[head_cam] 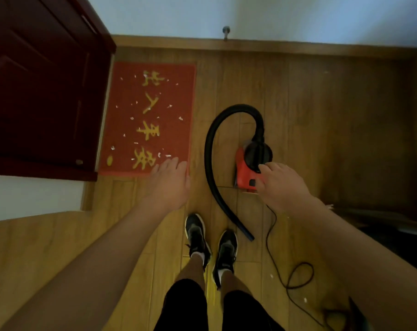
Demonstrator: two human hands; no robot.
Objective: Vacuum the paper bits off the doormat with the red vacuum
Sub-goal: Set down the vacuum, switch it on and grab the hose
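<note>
A red doormat with yellow characters lies on the wooden floor beside the dark door. Several small white paper bits are scattered over it. The red vacuum with a black front sits on the floor to the right of the mat. Its black hose curls up and round to the left, ending near my feet at a blue-tipped nozzle. My right hand reaches down onto the vacuum's rear, fingers over its top. My left hand hovers with straight fingers over the mat's near right corner, holding nothing.
A dark red door stands open at the left. The vacuum's black cord loops across the floor at the right. My two feet in black shoes stand below the hose. A doorstop sticks out of the far wall.
</note>
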